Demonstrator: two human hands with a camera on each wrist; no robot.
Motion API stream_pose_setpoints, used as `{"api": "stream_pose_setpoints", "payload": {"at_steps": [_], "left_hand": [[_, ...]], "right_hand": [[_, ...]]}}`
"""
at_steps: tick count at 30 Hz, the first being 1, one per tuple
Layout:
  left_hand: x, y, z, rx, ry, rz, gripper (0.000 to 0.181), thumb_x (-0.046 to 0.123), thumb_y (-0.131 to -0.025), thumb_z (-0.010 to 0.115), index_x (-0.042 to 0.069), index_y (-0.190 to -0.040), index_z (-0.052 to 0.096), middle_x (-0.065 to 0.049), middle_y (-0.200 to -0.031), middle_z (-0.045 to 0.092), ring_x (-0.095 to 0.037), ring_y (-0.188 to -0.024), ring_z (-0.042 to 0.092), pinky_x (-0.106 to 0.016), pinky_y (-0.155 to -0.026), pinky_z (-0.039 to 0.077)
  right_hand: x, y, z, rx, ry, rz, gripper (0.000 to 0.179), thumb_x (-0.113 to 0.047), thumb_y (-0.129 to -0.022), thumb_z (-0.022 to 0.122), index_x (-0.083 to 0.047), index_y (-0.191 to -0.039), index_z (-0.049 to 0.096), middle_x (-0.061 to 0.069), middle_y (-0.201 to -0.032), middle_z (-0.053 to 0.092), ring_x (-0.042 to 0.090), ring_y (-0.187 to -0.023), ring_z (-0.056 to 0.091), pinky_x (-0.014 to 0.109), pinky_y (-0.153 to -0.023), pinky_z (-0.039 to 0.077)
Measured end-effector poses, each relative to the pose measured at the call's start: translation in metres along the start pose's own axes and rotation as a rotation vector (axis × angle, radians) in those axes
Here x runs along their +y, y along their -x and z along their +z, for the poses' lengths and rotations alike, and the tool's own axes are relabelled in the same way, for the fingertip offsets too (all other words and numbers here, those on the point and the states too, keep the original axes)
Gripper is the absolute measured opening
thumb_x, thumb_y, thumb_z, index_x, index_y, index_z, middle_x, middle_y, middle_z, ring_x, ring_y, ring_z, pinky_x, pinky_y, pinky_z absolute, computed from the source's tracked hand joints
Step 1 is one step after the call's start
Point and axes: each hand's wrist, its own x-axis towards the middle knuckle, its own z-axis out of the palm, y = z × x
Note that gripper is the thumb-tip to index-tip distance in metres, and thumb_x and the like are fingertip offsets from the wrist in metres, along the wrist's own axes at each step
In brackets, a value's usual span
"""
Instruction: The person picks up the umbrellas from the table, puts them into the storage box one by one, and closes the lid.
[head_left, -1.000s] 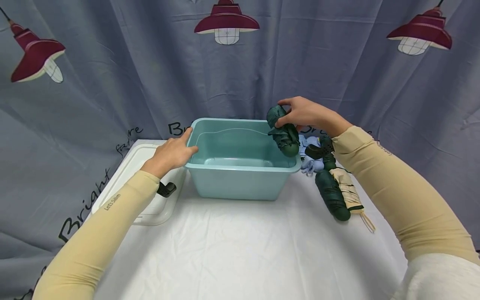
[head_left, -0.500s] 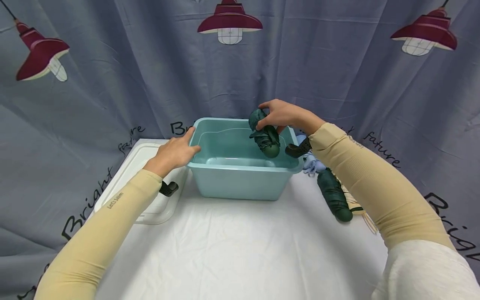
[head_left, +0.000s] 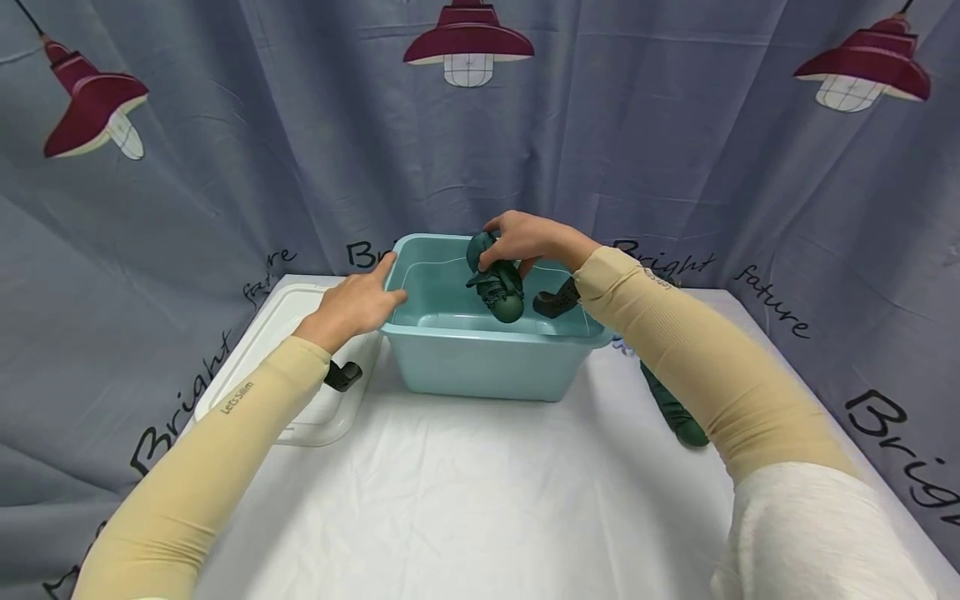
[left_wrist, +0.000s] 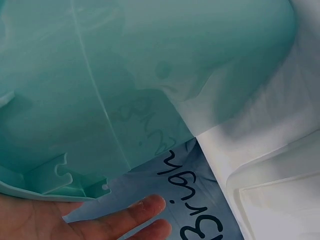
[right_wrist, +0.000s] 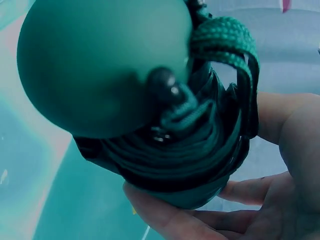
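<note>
A folded dark green umbrella (head_left: 501, 292) with a rounded handle end hangs tilted over the inside of the teal plastic bin (head_left: 487, 367). My right hand (head_left: 528, 237) grips it near its far end, thumb on one side and fingers on the other. In the right wrist view the umbrella's smooth handle (right_wrist: 100, 65) and braided wrist strap (right_wrist: 230, 42) show up close. My left hand (head_left: 352, 308) rests at the bin's left rim, index finger stretched along it and thumb out over the inside. In the left wrist view its fingers (left_wrist: 145, 210) lie loosely extended outside the bin wall.
A white lid (head_left: 262, 354) lies on the table left of the bin, under my left forearm. Another dark green umbrella (head_left: 678, 412) lies to the right, partly hidden by my right sleeve. A patterned grey curtain (head_left: 637, 150) hangs behind the table.
My right hand has carried the green umbrella leftward from the bin's right edge to over its middle, slightly lower. My left hand has stayed at the left rim.
</note>
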Motion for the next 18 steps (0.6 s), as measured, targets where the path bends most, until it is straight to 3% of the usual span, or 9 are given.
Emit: {"api": "stream_pose_setpoints", "payload": {"at_steps": [12, 15, 18], "left_hand": [[-0.001, 0.000, 0.001, -0.022, 0.003, -0.019, 0.073, 0.054, -0.089, 0.037, 0.037, -0.148, -0.005, -0.010, -0.098, 0.061, -0.025, -0.076, 0.057, -0.038, -0.055, 0.040], [-0.001, -0.001, 0.000, -0.024, 0.004, -0.024, 0.073, 0.054, -0.090, 0.036, 0.038, -0.147, -0.006, -0.010, -0.108, 0.060, -0.024, -0.078, 0.057, -0.038, -0.055, 0.040], [0.000, -0.001, 0.000, -0.026, 0.004, -0.027, 0.073, 0.054, -0.090, 0.036, 0.038, -0.147, -0.006, -0.012, -0.118, 0.057, -0.025, -0.081, 0.057, -0.039, -0.056, 0.040]], "right_hand": [[-0.013, -0.033, 0.021, -0.086, -0.035, 0.009, 0.077, -0.026, -0.080, 0.069, -0.009, -0.144, 0.029, 0.007, -0.115, 0.051, 0.021, -0.092, 0.062, 0.037, -0.067, 0.054], [-0.017, -0.040, 0.028, -0.103, -0.034, 0.018, 0.068, -0.024, -0.081, 0.069, -0.007, -0.139, 0.038, 0.009, -0.112, 0.054, 0.023, -0.092, 0.062, 0.037, -0.066, 0.054], [-0.019, -0.047, 0.034, -0.122, -0.023, 0.017, 0.050, -0.023, -0.081, 0.068, -0.006, -0.124, 0.051, 0.011, -0.109, 0.057, 0.026, -0.091, 0.061, 0.037, -0.065, 0.055]]}}
